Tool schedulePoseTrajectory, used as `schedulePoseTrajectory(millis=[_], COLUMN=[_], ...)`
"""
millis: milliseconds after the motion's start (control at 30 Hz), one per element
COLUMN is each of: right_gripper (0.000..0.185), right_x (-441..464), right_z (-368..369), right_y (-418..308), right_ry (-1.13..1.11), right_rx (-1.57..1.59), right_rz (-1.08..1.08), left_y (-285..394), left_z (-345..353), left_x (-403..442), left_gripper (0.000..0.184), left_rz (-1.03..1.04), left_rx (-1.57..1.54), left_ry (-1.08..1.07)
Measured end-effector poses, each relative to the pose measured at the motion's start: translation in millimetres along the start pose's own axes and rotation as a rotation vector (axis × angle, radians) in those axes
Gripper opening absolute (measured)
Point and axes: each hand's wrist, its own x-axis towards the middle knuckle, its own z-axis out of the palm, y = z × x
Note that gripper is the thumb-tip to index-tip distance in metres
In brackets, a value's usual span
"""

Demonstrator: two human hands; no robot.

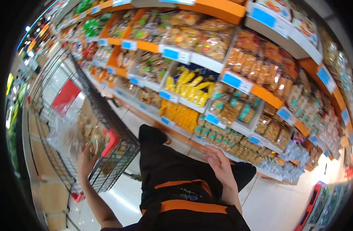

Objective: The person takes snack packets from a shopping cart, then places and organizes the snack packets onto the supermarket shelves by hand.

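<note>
My left hand (86, 161) is at the near end of a shopping cart (120, 169), its fingers curled on a clear plastic bag (62, 133) with light brown contents. The bag's outline is blurred, and part of the grip is hidden. Brown packaged food (93, 133) shows beside the fingers, close to the cart's red corner piece (111, 143). My right hand (218, 163) hovers in front of my body with its fingers loosely apart, holding nothing. It is nearest to the lower shelf of packets (222, 142), not touching them.
Tiered shelves with orange edges (267, 96) and blue-white price labels (176, 54) curve around the front and right. They hold bagged snacks and yellow packets (190, 86). A red panel (66, 96) is at the cart's far end. A red-edged crate (324, 206) stands on the floor at lower right.
</note>
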Motion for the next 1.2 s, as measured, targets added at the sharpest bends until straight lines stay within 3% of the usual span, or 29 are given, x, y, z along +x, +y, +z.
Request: schedulePoseTrajectory(millis=[33, 67, 167, 233, 367, 400, 500, 533, 667, 767, 867, 1033, 1200], right_gripper=[0.046, 0.048, 0.057, 0.061, 0.063, 0.062, 0.06, 0.056, 0.038, 0.033, 0.029, 0.029, 0.027], right_x=[2.7, 7.4, 37.8, 61.3, 94.1, 97.6, 82.6, 75.7, 44.2, 30.9, 19.4, 15.9, 15.4], right_z=[-5.8, -9.9, -23.8, -26.1, -57.3, -63.7, -77.1, -77.1, -62.1, -47.5, -30.1, -10.0, -4.3], right_y=[1.4, 2.3, -6.6, -12.1, 26.6, 33.5, 25.8, 22.9, -3.8, -1.4, -1.4, 1.4, 5.8], right_ry=[0.063, 0.121, 0.487, 0.617, 0.624, 0.678, 0.657, 0.697, 0.718, 0.66, 0.62, 0.605, 0.58], right_rx=[-0.054, -0.102, -0.779, -1.052, -1.262, -1.199, -1.004, -1.037, -0.91, -0.699, -0.68, -0.536, -0.59], right_rz=[-0.012, -0.023, -0.309, -0.287, -0.186, -0.175, -0.111, -0.26, -0.451, -0.612, -0.678, -0.753, -0.785], left_y=[-16.0, -7.9, 32.9, 72.2, 142.1, 159.7, 195.0, 203.3, 252.6, 294.8, 328.0, 348.7, 346.1], left_z=[14.2, 17.1, 8.4, 2.6, 1.2, 8.0, 23.1, 31.7, 73.3, 84.3, 80.6, 71.8, 75.4], left_x=[0.7, 5.9, 9.7, 11.2, 2.4, -3.6, -12.2, -13.8, -22.5, -21.4, -19.4, -20.6, -22.8], left_gripper=[0.047, 0.045, 0.041, 0.039, 0.031, 0.031, 0.033, 0.035, 0.038, 0.056, 0.071, 0.083, 0.085], left_rz=[0.088, 0.085, 0.027, -0.055, 0.275, 0.232, 0.399, 0.407, 0.272, 0.244, 0.225, 0.257, 0.251], left_rx=[-0.046, -0.142, -0.413, -0.568, -0.437, -0.554, -0.698, -0.8, -1.38, -1.64, -1.707, -1.844, -1.842], left_ry=[-0.126, -0.027, 0.265, 0.479, 0.631, 0.589, 0.375, 0.244, -0.423, -0.869, -1.023, -0.99, -0.918])
